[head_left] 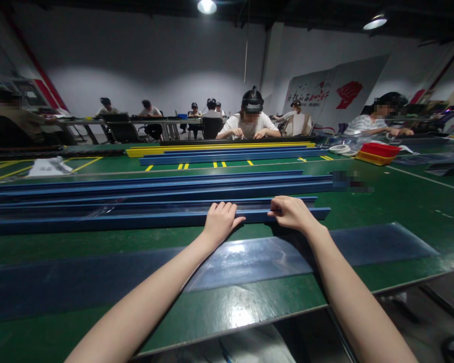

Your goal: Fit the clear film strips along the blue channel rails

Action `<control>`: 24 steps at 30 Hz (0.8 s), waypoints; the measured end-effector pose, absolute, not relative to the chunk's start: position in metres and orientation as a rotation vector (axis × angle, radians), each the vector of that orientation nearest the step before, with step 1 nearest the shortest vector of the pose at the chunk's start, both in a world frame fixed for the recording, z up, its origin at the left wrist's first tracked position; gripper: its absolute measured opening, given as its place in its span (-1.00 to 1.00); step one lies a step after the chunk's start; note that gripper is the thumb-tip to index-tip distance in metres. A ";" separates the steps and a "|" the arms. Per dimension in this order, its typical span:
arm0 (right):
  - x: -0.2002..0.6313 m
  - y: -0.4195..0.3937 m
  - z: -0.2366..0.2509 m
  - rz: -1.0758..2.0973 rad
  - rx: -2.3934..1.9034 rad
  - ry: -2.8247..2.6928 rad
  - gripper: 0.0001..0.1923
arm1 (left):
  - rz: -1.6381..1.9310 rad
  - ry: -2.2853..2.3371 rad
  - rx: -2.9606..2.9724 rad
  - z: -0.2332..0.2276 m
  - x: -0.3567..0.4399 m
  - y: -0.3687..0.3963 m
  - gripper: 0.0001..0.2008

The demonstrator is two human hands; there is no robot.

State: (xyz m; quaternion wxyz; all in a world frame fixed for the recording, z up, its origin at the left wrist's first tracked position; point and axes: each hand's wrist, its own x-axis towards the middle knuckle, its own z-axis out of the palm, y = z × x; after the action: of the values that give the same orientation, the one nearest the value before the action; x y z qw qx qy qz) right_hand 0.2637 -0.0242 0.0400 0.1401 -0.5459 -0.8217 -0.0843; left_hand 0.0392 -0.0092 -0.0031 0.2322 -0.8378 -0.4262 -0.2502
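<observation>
A long blue channel strip (pixel 166 220) with raised walls lies across the green table in front of me. Over its near wall my left hand (pixel 221 222) is hooked, fingers curled into the trough and thumb stretched along the outer side. Close to the strip's right end is my right hand (pixel 290 213), its fingers folded in a pinch at the near wall; whatever sits between them is hidden. Some clear film shows inside the trough left of my hands. A flat, clear plastic sheet (pixel 249 257) lies under my forearms along the table's near side.
More blue channel strips (pixel 227 189) lie parallel just beyond. Farther back are a yellow strip (pixel 196 148), red and yellow bins (pixel 376 154) and a white roll (pixel 339 149). A co-worker (pixel 251 121) bends over the far side. The table's edge (pixel 249 326) runs near me.
</observation>
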 end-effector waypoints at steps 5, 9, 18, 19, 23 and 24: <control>0.264 -0.026 0.039 -0.258 -1.566 -2.381 -0.88 | -0.660 -1.190 -2.303 -0.003 0.040 -0.010 -0.64; 0.261 -0.026 0.037 -0.276 -1.520 -2.399 -0.83 | -0.648 -1.202 -2.314 -0.003 0.040 -0.010 -0.65; 0.238 -0.023 0.027 -0.372 -1.365 -2.436 -0.78 | -0.628 -1.216 -2.318 -0.002 0.041 -0.011 -0.64; 0.237 -0.022 0.026 -0.382 -1.353 -2.439 -0.78 | -0.624 -1.219 -2.319 -0.001 0.041 -0.011 -0.64; 0.239 -0.021 0.027 -0.371 -1.346 -2.457 -0.82 | -0.617 -1.219 -2.319 0.000 0.041 -0.012 -0.65; 0.239 -0.020 0.028 -0.367 -1.348 -2.460 -0.82 | -0.619 -1.216 -2.317 0.000 0.041 -0.012 -0.65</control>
State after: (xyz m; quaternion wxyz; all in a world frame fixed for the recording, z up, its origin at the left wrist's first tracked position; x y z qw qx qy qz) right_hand 0.2392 -0.0203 0.0280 0.1556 -0.4708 -0.8589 -0.1280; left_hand 0.0413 -0.0117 -0.0002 0.2246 -0.8397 -0.4406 -0.2244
